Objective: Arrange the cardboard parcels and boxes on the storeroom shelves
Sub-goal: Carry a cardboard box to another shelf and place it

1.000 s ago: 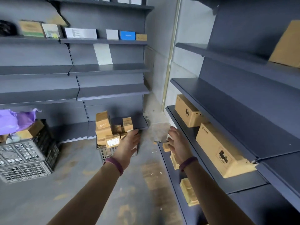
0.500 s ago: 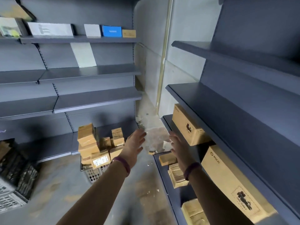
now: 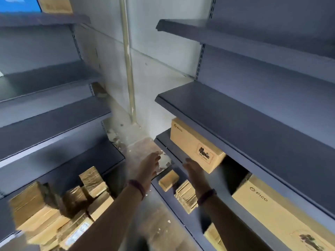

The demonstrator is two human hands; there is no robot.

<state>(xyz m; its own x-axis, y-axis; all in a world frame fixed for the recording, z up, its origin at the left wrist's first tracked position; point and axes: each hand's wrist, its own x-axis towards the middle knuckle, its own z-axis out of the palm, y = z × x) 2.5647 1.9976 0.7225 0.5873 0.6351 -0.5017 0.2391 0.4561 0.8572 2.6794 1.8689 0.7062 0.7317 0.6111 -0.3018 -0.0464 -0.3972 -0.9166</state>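
The likeliest slip, as I judge it, is a knock. The long tan cardboard box printed PICO juts past the front lip of its dark grey metal shelf, so a hasty push on its near corner could tip it onto the small tan cardboard parcel lying just below it. The ragged stack of flattened cardboard below the PICO box could also slide if an arm brushes it.

The left hand, left of the PICO box, holds nothing, its fingers straight and loosely together. The right hand is equally empty; its fingers are extended just below the box's near corner, but blur hides whether they touch it. More taped brown parcels sit heaped well to the left of the box.
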